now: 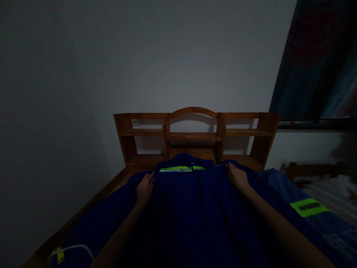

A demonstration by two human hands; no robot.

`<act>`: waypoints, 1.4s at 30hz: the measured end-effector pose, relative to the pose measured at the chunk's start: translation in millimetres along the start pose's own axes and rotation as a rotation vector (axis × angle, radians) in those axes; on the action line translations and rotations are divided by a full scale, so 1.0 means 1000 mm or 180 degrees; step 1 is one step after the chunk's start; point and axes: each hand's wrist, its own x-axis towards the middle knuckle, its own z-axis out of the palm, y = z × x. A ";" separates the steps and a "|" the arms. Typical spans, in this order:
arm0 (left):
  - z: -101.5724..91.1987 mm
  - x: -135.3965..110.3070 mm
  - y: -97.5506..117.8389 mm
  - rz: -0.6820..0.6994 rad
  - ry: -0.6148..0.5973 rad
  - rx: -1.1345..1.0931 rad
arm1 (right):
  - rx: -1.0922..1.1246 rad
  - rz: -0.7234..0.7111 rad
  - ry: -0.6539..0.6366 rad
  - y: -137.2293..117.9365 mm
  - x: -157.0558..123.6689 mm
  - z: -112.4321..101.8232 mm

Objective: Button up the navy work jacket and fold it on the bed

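Note:
A dark blue jacket (178,208) lies spread out in front of me, its collar at the far end. A yellow-green and silver strip (178,169) shows inside the neck opening. My left hand (144,188) is closed on the cloth at the left shoulder, beside the collar. On the other side, my right hand (237,175) pinches the fabric near the right shoulder; its fingertips are partly hidden. The sleeves run out to both sides, and the dim light hides the jacket's lower part.
A wooden headboard with shelves (193,137) stands against the grey wall (178,56). At the right lies blue cloth with a yellow-green patch (308,207), below a dark curtain (309,67). A white cord (76,246) with a yellow tag is at lower left.

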 end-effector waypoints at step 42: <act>0.126 -0.037 0.163 0.0426 -0.1483 -0.1650 | 0.2640 -0.1486 -0.0653 -0.093 -0.038 0.045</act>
